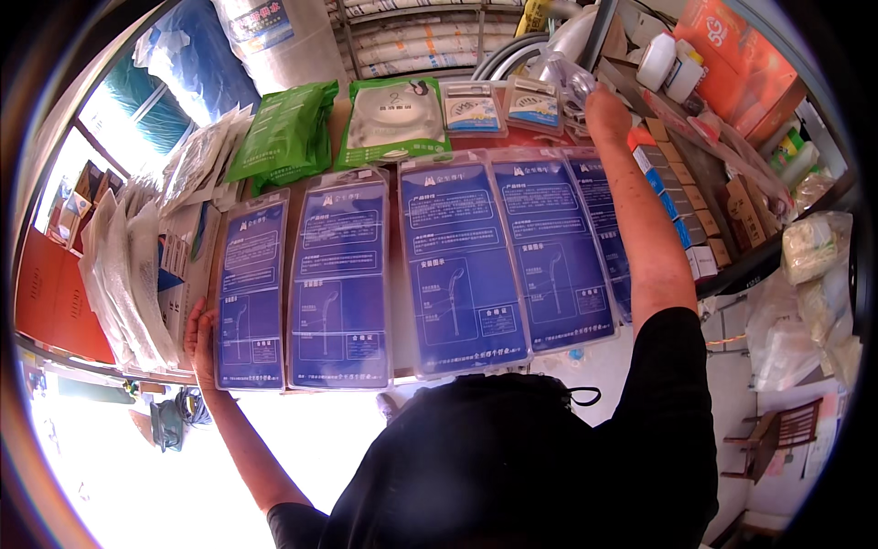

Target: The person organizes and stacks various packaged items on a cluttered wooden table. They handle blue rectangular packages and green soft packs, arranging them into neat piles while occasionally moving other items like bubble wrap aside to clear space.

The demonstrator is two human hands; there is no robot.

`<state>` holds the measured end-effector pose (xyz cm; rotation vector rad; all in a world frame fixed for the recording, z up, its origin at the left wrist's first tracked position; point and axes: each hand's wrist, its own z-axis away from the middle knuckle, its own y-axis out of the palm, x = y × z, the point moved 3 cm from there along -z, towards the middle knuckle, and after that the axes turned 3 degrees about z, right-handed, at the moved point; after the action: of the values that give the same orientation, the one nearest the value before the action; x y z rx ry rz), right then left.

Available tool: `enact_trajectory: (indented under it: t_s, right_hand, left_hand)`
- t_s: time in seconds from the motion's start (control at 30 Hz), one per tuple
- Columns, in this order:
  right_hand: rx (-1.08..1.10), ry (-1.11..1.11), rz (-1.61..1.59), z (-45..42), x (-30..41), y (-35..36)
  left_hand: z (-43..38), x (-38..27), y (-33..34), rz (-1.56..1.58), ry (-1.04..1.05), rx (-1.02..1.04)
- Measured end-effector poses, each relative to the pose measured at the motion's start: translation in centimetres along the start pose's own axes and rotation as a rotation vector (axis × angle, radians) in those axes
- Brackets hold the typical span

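Several flat blue printed packs, each with a shower-head diagram, lie side by side across the counter; one is the large middle pack (463,274). My left hand (200,337) rests at the left edge of the leftmost blue pack (250,295), by the bubble-wrapped items (134,288); whether it grips anything is unclear. At the back right, my right hand (603,113) is reached out to a clear plastic package (577,84), its fingers partly hidden. Near it lie two small blister packs, one being the right one (535,106). A green-and-white pack (396,120) and a green bag (285,137) lie at the back.
Small cardboard boxes (679,185) stand in a row right of my right arm. White bottles (657,63) and an orange carton (741,62) are behind them. Large wrapped rolls (274,48) stand at the back left. Plastic bags (809,302) hang at the right.
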<state>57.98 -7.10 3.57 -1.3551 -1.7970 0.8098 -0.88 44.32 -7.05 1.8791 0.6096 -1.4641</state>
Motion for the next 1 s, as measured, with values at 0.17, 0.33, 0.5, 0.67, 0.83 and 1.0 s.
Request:
enact_trajectory:
  t_s: [0.17,0.33,0.5,0.67,0.83,1.0]
  right_hand:
    - [-0.144,0.118,-0.076,-0.9,-2.1,0.0]
    - [-0.269,0.22,-0.371,-2.3,-3.5,0.0]
    - [-0.102,0.533,-1.189,-2.3,-2.3,3.1]
    - [0.089,0.738,-1.582,0.3,0.7,6.1]
    - [0.254,0.859,-1.778,1.4,1.9,8.9]
    - [0.36,0.911,-1.825,2.0,1.0,10.6]
  left_hand:
    - [0.1,-0.1,0.0,0.002,0.003,-0.003]
    - [0.1,-0.1,0.2,0.011,0.007,0.006]
    - [0.3,-0.2,0.3,-0.006,-0.015,-0.039]
    - [0.0,0.1,-0.6,-0.002,0.016,-0.003]
    - [0.0,0.1,-0.7,-0.022,0.015,-0.003]
    - [0.1,-0.2,-0.1,-0.049,0.026,0.003]
